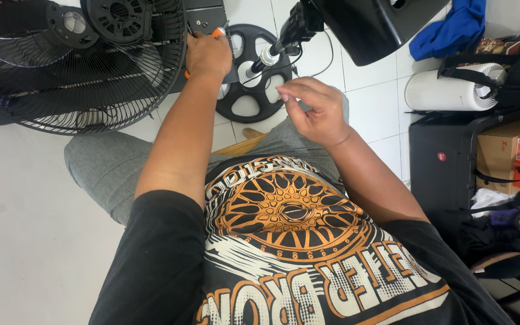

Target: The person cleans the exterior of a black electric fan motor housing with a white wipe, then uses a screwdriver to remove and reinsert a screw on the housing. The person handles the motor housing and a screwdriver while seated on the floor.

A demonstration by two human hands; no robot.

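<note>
Nearest the lens, black printed shirt (284, 241) and grey-trousered knees, seated low over white floor tiles (368, 102). Left hand (207, 55) stretched to upper centre of frame, closed round an orange-handled tool (216, 33), probably a screwdriver, tip hidden behind the knuckles; held out there seemingly to work at the dark housing (203, 15) beside the fan guard (79, 78). Right hand (314, 111) at centre, raised clear of the floor, thumb and fingertips pinched together as if on something small; whether anything sits in the pinch cannot be told. Fan stand pole (266, 57) and its round black base (254, 78) lying between the two hands, untouched. White cylindrical appliance (446, 90) at upper right.
</note>
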